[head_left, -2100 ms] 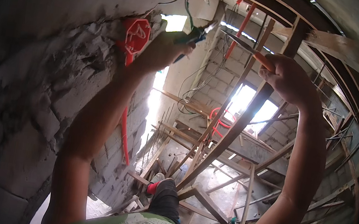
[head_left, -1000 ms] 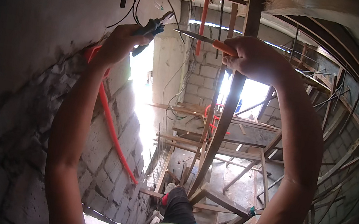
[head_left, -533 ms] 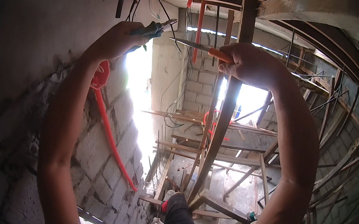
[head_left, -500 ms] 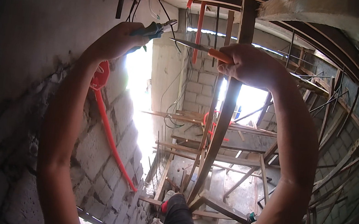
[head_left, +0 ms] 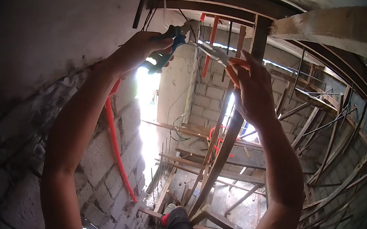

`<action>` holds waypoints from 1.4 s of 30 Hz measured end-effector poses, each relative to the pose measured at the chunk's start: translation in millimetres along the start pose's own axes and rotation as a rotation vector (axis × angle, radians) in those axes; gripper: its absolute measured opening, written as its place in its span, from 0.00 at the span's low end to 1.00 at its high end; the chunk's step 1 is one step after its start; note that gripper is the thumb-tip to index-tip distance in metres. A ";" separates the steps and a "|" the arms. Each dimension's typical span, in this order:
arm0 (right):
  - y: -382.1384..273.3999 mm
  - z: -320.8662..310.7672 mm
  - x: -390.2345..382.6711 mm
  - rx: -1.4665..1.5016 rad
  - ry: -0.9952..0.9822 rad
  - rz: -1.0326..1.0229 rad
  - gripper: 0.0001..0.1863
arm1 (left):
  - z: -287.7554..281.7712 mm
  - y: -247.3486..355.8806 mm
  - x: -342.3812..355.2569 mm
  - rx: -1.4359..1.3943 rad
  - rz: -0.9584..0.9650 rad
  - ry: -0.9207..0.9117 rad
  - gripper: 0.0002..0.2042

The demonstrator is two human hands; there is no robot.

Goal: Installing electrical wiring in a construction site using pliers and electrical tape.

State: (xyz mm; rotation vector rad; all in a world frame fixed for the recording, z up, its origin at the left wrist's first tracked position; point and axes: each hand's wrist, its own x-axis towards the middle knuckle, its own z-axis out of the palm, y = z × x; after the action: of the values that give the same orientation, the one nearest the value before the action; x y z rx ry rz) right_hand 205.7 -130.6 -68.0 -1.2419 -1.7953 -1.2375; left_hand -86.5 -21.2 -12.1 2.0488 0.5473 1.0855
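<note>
Up near the ceiling, my left hand point(head_left: 152, 53) is closed around pliers point(head_left: 170, 41) with blue-green handles. Their jaws point up and overlap a thin black wire point(head_left: 176, 5) hanging from above; I cannot tell whether they grip it. My right hand point(head_left: 256, 87), raised opposite, holds long-nose pliers point(head_left: 216, 53) with orange handles, slightly blurred. Its fingers are partly extended along the handles. The slim grey tips point left, close to the wire's lower end and a little apart from the other pliers.
Rough block wall point(head_left: 101, 159) on the left carries an orange conduit point(head_left: 115, 144). Dark rods and wires hang from the ceiling beside wooden beams point(head_left: 222, 11). A long upright timber point(head_left: 226, 144) stands before me. Wooden framing point(head_left: 229, 223) surrounds my leg below, with more scaffolding at right.
The view has shifted, and both hands appear closer to the hanging wire. The left pliers' handles are spread wider. My right hand has turned, its fingers loosening along the orange handles.
</note>
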 end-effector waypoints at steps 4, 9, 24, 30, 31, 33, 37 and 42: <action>10.3 -1.6 -2.0 -0.072 0.159 0.002 0.29 | -2.7 8.1 -5.1 -0.191 -0.087 0.034 0.21; 21.5 0.6 9.1 -0.339 0.325 -0.015 0.23 | -0.8 16.3 -9.3 -0.268 -0.170 0.016 0.19; 2.7 3.7 32.6 -0.249 0.347 -0.174 0.17 | -6.1 1.1 -7.4 -0.346 -0.182 -0.027 0.21; -4.7 5.9 30.3 0.055 0.123 0.002 0.20 | -8.9 -12.9 -3.2 -0.412 -0.052 -0.134 0.22; -3.9 5.5 29.3 0.057 0.095 0.033 0.20 | -7.6 -11.3 -4.1 -0.416 -0.051 -0.127 0.22; -2.6 4.1 27.3 0.061 0.066 0.057 0.21 | -2.5 -7.8 -3.5 -0.437 -0.006 -0.110 0.21; -5.5 0.6 22.5 0.112 0.022 0.107 0.22 | 7.1 -2.4 -6.3 -0.575 0.004 -0.155 0.21; 1.6 -0.6 17.8 0.163 0.004 0.101 0.24 | 18.7 -2.3 -4.5 -0.467 0.013 -0.142 0.20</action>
State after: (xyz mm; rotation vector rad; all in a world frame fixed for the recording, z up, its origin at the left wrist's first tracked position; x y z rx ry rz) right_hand 200.7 -124.8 -51.8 -1.2206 -1.7697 -1.0163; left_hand -73.4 -30.4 -23.0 1.7007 0.1833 0.9587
